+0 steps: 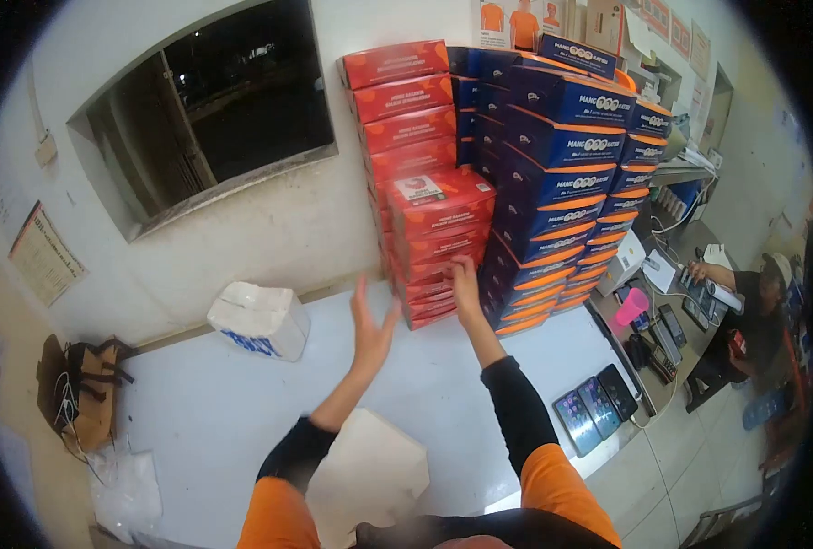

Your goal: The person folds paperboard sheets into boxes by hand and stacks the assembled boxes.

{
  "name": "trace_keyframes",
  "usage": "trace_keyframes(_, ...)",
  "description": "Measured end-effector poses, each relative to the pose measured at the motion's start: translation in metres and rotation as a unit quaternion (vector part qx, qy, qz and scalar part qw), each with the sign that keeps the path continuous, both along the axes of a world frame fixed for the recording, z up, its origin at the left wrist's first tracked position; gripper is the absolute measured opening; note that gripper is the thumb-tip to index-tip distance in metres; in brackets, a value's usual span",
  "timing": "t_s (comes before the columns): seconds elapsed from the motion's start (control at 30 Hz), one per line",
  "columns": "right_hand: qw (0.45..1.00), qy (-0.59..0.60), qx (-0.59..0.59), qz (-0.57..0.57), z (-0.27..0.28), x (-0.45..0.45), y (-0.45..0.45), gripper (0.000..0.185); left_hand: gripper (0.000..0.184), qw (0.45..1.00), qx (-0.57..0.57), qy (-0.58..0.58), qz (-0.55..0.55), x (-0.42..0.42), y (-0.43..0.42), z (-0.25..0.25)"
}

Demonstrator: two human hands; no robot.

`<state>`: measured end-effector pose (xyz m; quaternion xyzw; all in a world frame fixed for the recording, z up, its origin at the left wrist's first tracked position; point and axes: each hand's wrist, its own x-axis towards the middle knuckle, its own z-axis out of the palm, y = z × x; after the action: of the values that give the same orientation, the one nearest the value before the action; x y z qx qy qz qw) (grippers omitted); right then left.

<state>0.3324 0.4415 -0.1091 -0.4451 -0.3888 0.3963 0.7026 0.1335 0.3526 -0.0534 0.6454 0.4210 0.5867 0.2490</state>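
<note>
A short stack of red printed boxes (443,220) stands on the white table, in front of a taller red stack (402,96). My left hand (371,328) is raised at the left of the short stack, its fingers spread and nothing in it. At the right front of that stack is my right hand (465,285), fingers slightly bent and apart; it looks to be at the boxes' side, though contact is hard to make out. Tall stacks of dark blue and orange boxes (566,174) stand just right of it. A pale, flat-looking cardboard piece (374,467) lies below my forearms.
A white wrapped pack with blue letters (260,320) sits by the wall. Several phones (596,407) lie at the table's right edge. A brown paper bag (100,384) is at far left. Another person (763,302) is at the counter on the right, near a pink cup (632,306).
</note>
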Motion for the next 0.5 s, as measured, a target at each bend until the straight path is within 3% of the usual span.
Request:
trace_keyframes(0.03, 0.999, -0.039, 0.009, -0.019, -0.010, 0.003, -0.015, 0.016, 0.072, 0.998, -0.002, -0.004, -0.069, -0.025, -0.037, -0.023)
trace_keyframes(0.1, 0.997, -0.076, -0.007, -0.027, -0.023, -0.009, -0.061, 0.016, 0.053, 0.966, -0.093, 0.169, -0.175, -0.084, -0.121, -0.092)
trace_keyframes(0.17, 0.995, -0.057, -0.061, 0.048, -0.033, -0.028, -0.135, 0.018, 0.062, 0.833, -0.337, 0.288, -0.331, -0.127, -0.210, -0.106)
trace_keyframes(0.2, 0.988, -0.040, -0.091, 0.114, -0.045, -0.037, -0.169, 0.020, 0.076, 0.757, -0.420, 0.373, -0.333, -0.137, -0.247, -0.112)
trace_keyframes(0.27, 0.961, -0.043, -0.168, 0.214, -0.053, -0.059, -0.231, 0.020, 0.083, 0.756, -0.297, 0.485, -0.326, -0.144, -0.295, -0.067)
trace_keyframes(0.3, 0.960, -0.043, -0.173, 0.218, -0.058, -0.071, -0.254, 0.020, 0.083, 0.755, -0.303, 0.481, -0.326, -0.155, -0.309, -0.092)
trace_keyframes(0.37, 0.931, -0.040, -0.218, 0.290, -0.063, -0.093, -0.297, 0.020, 0.079, 0.806, -0.302, 0.443, -0.252, -0.184, -0.337, -0.171)
trace_keyframes(0.47, 0.911, -0.042, -0.231, 0.339, -0.039, -0.113, -0.334, 0.019, 0.072, 0.819, -0.363, 0.346, -0.277, -0.199, -0.337, -0.169)
trace_keyframes(0.5, 0.908, -0.039, -0.242, 0.341, -0.036, -0.114, -0.341, 0.019, 0.069, 0.826, -0.320, 0.364, -0.286, -0.199, -0.337, -0.166)
